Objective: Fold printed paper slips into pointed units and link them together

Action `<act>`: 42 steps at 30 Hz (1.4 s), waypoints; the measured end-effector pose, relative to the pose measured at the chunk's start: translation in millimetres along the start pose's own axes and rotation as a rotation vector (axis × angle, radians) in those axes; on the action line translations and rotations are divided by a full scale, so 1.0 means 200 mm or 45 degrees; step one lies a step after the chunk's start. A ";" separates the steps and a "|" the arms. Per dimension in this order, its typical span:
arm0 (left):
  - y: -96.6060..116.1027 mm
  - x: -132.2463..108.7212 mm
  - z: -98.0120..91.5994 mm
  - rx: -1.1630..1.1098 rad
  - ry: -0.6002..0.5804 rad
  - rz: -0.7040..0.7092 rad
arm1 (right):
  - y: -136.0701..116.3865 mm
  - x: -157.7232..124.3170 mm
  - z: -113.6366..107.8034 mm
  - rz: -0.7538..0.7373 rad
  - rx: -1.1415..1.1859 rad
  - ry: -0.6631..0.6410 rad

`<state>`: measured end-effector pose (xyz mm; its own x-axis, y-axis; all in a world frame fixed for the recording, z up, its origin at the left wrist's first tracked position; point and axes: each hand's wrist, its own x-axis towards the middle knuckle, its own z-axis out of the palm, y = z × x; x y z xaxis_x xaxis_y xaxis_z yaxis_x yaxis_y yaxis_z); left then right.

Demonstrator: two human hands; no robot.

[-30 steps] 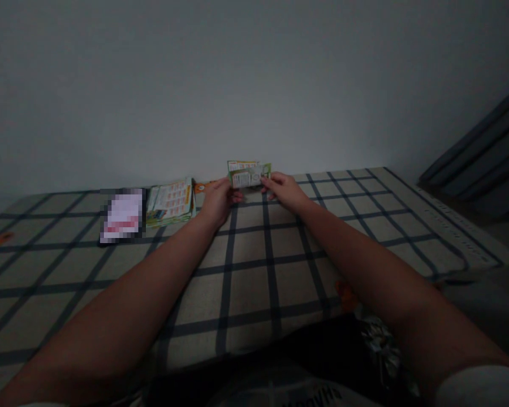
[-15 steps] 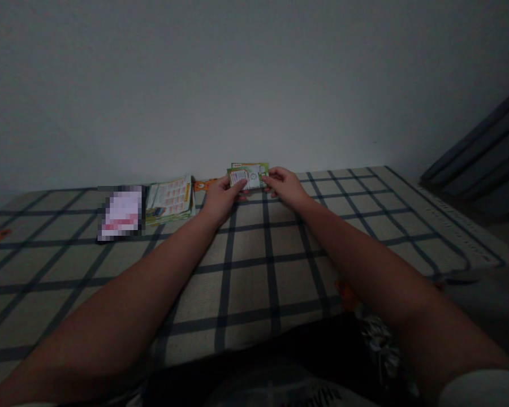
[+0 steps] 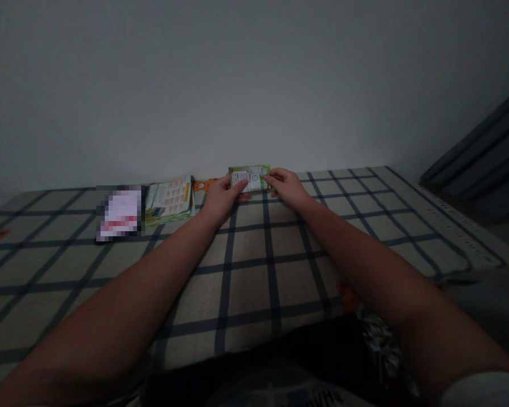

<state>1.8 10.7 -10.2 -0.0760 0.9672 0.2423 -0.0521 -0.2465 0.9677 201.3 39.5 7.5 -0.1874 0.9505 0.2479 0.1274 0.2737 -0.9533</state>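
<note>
A small green and white printed paper (image 3: 255,177), which looks folded, is held up between both hands near the wall. My left hand (image 3: 224,195) pinches its left side, thumb on the front face. My right hand (image 3: 286,185) grips the right side with thumb and fingers. The fingers behind the paper are mostly hidden. To the left of my left hand lies a stack of printed leaflets (image 3: 169,198), green and white with orange blocks.
A phone-like dark-edged thing with a blurred pinkish face (image 3: 121,215) lies left of the leaflets. A checked cloth (image 3: 246,288) covers the surface up to the grey wall (image 3: 254,85). A dark curtain (image 3: 487,141) hangs at the right.
The paper's layers, offset half a second ago with one edge sticking up behind, now line up more closely. Both hands stay nearly in place.
</note>
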 end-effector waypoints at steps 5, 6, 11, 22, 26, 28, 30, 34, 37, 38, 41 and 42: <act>0.01 0.00 0.00 0.021 -0.006 -0.017 | 0.00 0.00 0.00 -0.022 -0.038 0.015; 0.01 0.00 0.00 0.024 -0.002 -0.021 | 0.01 0.00 0.00 -0.023 -0.042 0.013; 0.01 -0.01 0.00 0.023 0.007 -0.032 | 0.01 0.00 0.00 -0.035 -0.040 0.007; 0.01 0.00 0.00 -0.034 -0.005 -0.017 | -0.03 -0.01 0.00 -0.026 -0.054 -0.014; 0.00 0.00 0.00 -0.029 -0.009 -0.018 | -0.01 -0.01 -0.01 -0.044 -0.059 -0.009; 0.00 -0.01 0.00 -0.018 -0.014 -0.016 | -0.01 0.00 -0.01 -0.049 -0.058 -0.008; 0.00 0.00 0.00 -0.017 -0.015 -0.009 | 0.00 0.00 -0.01 -0.049 -0.057 -0.011; -0.03 0.01 -0.01 0.006 -0.051 0.006 | 0.01 0.01 -0.01 -0.044 -0.027 0.004; -0.06 0.01 -0.03 0.102 -0.117 0.017 | 0.01 0.01 0.00 -0.022 0.042 0.007; -0.07 0.01 -0.04 0.140 -0.132 0.019 | 0.01 0.02 0.00 -0.012 0.067 0.002; -0.06 0.01 -0.04 0.209 -0.178 -0.001 | 0.01 0.02 -0.01 0.014 0.119 -0.028; -0.06 0.00 -0.04 0.191 -0.191 -0.014 | 0.01 0.02 -0.01 0.021 0.126 -0.047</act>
<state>-5.4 13.8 -21.7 0.0735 0.9708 0.2284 0.0979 -0.2349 0.9671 202.3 43.1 7.4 -0.2223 0.9480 0.2276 0.0342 0.2408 -0.9700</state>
